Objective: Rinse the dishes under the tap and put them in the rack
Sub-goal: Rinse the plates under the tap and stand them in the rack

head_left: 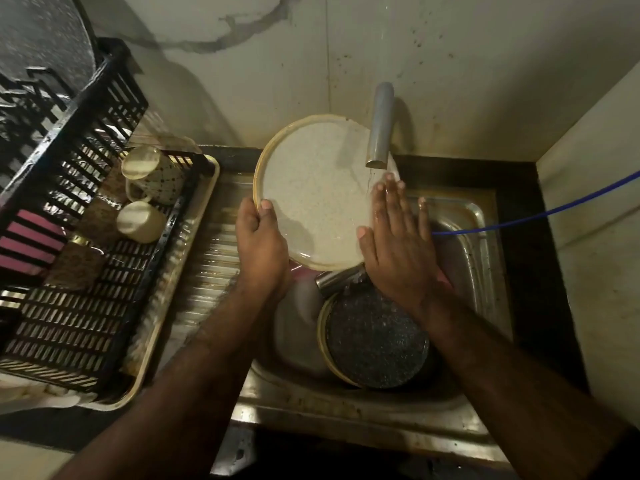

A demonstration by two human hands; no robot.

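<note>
A steel sink point(481, 216) fills the middle of the view, its ribbed draining board point(214, 271) running off to the left. On the left stands a black slatted rack point(69, 327), set in a pale tray point(204, 216) and holding two cream mugs on their sides: one spotted point(152, 174), one plain point(140, 221) just below it; a large dark pan point(41, 32) leans at the rack's far end. Over the basin, a round speckled cream plate point(311, 192) is held tilted up toward the wall, its upper right edge under the metal tap point(379, 126), from which a thin stream of water runs down the plate's face. The left hand point(261, 240) grips the plate's lower left rim, thumb on the face and fingers curled behind it. The right hand point(398, 237) lies flat with straight fingers pressed against the plate's right side, in the water. Below it, in the basin, a dark speckled plate point(375, 341) with a cream rim lies tilted, and a small steel cup point(337, 280) rests on its side, touching that plate's top edge. Something pink shows beneath the cream plate, perhaps another dish; it is mostly hidden. A thin blue hose point(540, 213) comes in from the right to the basin's edge.
</note>
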